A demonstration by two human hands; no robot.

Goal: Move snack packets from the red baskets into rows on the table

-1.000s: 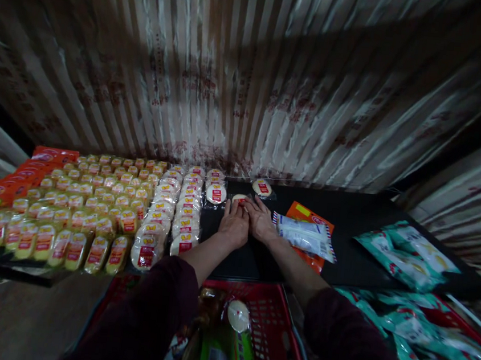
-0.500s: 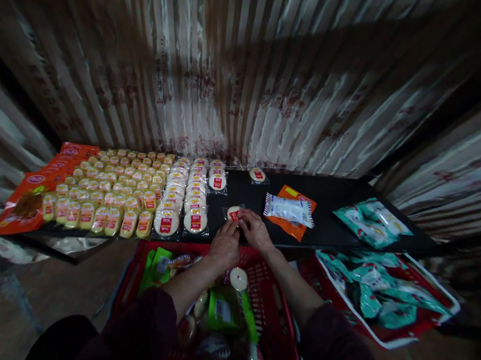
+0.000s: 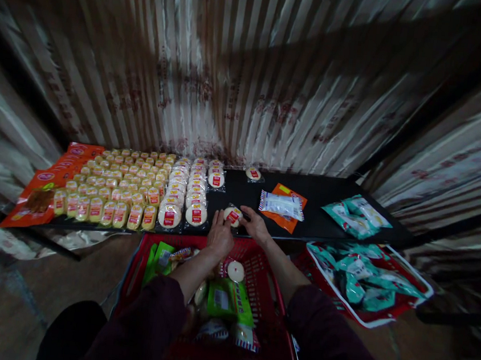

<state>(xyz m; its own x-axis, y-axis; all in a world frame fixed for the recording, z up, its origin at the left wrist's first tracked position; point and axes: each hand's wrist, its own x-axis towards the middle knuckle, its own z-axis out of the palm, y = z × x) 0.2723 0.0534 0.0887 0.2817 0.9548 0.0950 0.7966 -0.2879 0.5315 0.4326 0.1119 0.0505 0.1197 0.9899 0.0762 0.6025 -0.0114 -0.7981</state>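
Note:
A round, pale cake in clear wrap with a red label (image 3: pixel 232 216) is between my two hands near the front edge of the black shelf (image 3: pixel 239 194). My left hand (image 3: pixel 221 236) grips its left edge with the fingertips. From the right, my right hand (image 3: pixel 255 226) pinches the edge of the wrapper. Left of my hands, matching round cakes (image 3: pixel 196 214) lie overlapped in rows. One more wrapped round cake (image 3: pixel 253 174) rests alone at the back of the shelf.
Small yellow wrapped cakes (image 3: pixel 120 214) and orange packets (image 3: pixel 45 177) fill the shelf's left. A white packet (image 3: pixel 283 205) lies over an orange one; teal bags (image 3: pixel 357 215) are farther right. Below stand a red basket (image 3: pixel 269 289) of mixed snacks and another basket (image 3: pixel 414 304) of teal bags.
My hands have spread apart a little to either side of the round cake, which now shows more fully and seems tilted towards me. The camera view has shifted slightly.

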